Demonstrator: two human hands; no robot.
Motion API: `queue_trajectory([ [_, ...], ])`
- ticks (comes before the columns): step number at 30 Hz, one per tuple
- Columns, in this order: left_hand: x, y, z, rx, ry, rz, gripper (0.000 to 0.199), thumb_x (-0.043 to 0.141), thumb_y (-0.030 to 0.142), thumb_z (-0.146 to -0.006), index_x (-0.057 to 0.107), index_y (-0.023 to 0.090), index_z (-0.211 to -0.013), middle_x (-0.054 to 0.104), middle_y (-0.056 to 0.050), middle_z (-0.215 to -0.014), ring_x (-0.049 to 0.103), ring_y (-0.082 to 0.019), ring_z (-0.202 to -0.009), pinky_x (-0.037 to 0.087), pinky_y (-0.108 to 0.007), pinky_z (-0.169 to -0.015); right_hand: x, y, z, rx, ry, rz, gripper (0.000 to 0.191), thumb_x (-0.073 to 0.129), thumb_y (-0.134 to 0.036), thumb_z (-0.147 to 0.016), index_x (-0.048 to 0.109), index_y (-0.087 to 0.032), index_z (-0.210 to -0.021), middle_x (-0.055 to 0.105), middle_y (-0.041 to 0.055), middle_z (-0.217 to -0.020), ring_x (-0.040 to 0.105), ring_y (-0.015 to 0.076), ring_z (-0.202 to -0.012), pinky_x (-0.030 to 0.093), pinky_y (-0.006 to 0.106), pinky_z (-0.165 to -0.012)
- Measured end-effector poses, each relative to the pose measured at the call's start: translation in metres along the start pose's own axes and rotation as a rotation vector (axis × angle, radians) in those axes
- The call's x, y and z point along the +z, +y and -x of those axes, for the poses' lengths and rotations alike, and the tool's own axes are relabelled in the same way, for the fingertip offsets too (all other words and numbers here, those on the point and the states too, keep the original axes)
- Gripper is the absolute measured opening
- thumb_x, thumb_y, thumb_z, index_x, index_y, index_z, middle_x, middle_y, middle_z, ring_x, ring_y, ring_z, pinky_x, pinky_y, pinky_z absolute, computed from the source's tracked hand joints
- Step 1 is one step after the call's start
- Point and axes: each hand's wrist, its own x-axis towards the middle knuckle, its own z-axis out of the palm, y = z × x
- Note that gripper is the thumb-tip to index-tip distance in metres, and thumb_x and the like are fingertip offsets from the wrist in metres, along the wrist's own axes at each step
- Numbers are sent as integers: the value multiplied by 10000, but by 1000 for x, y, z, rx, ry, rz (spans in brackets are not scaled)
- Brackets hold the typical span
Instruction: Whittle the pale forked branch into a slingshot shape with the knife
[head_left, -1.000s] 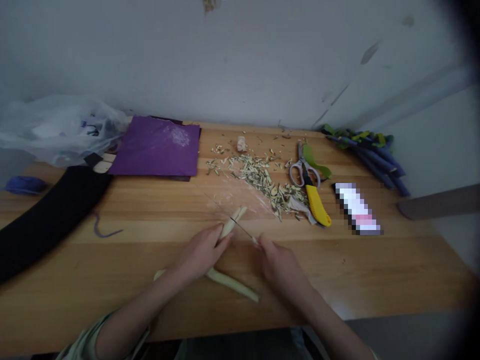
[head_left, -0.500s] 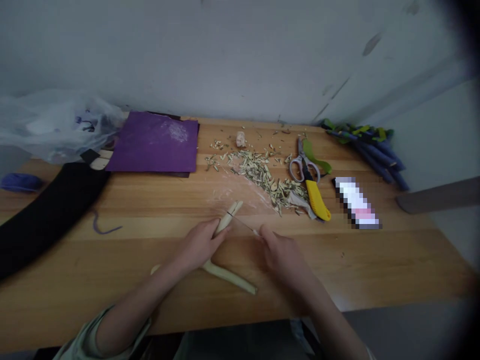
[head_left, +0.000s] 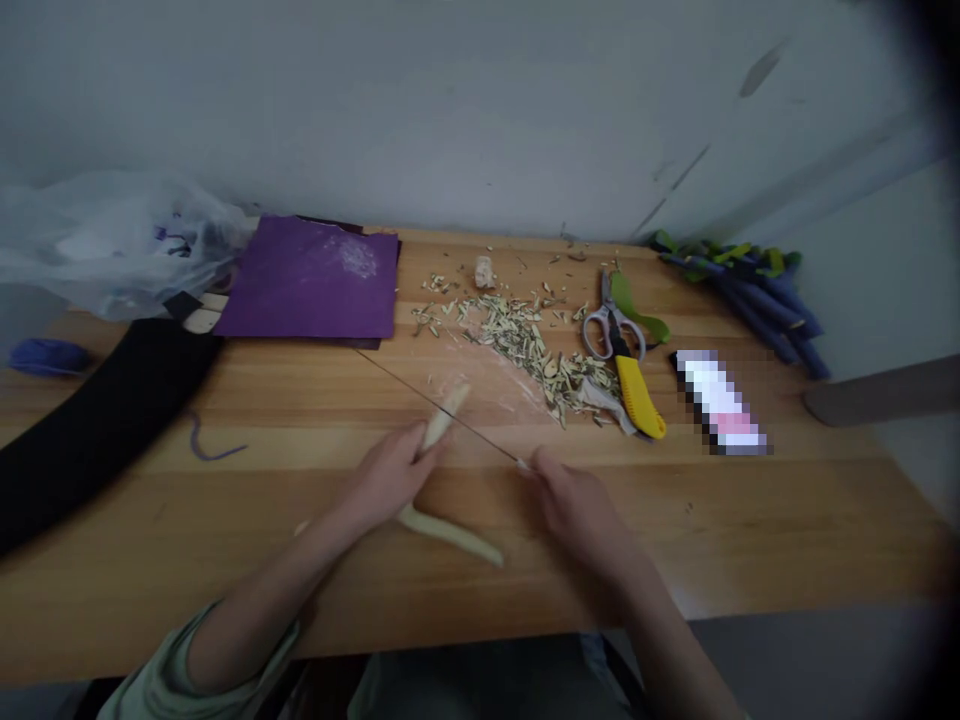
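A pale peeled forked stick (head_left: 456, 537) is in my left hand (head_left: 394, 472), whose fingers are wrapped round it. One arm of the stick points up and away past my fingers; another lies toward the lower right. My right hand (head_left: 574, 505) is closed on the pale end of a thin dark rod (head_left: 487, 440). The rod runs up and left, crossing the stick just beyond my left fingers. It looks like a slim file or blade, but its exact kind is unclear. Beyond the hands lies a heap of wood shavings (head_left: 517, 335).
Scissors (head_left: 600, 325) and a yellow-handled cutter (head_left: 640, 400) lie right of the shavings, near a phone (head_left: 720, 405). Blue-wrapped sticks (head_left: 765, 300) are at the back right. At left are purple sheets (head_left: 315, 285), a plastic bag (head_left: 112, 245) and black cloth (head_left: 105, 440).
The thin rod now extends well past the stick to the upper left, where before its far end was at the stick. The stick's upper tip has shifted slightly left.
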Motion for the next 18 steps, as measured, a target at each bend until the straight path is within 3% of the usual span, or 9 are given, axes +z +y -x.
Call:
queue_trajectory([
  [4,7,4,3,110,-89,44,324,328,448,-841,487,194,-720,578,-13,-717,523,-161,-692,377,-261,-638,-1,-14,-11,-71,-21,56,109,305,-173,-853,400,-210,-811,621,33,-699,567,154,-578,277,231,-480],
  [11,5,-3,0,40,-42,-20,353,316,465,-836,478,188,-690,537,-3,-635,501,-156,-617,344,-256,-564,6,13,29,73,28,-58,177,292,-284,-878,370,-222,-732,598,2,-585,575,155,-529,302,218,-460],
  [18,14,7,3,89,-128,-10,388,308,484,-841,543,190,-749,601,-29,-713,540,-176,-683,372,-269,-617,14,-22,2,54,100,-56,133,296,-206,-850,404,-213,-774,592,22,-581,569,165,-505,296,235,-446],
])
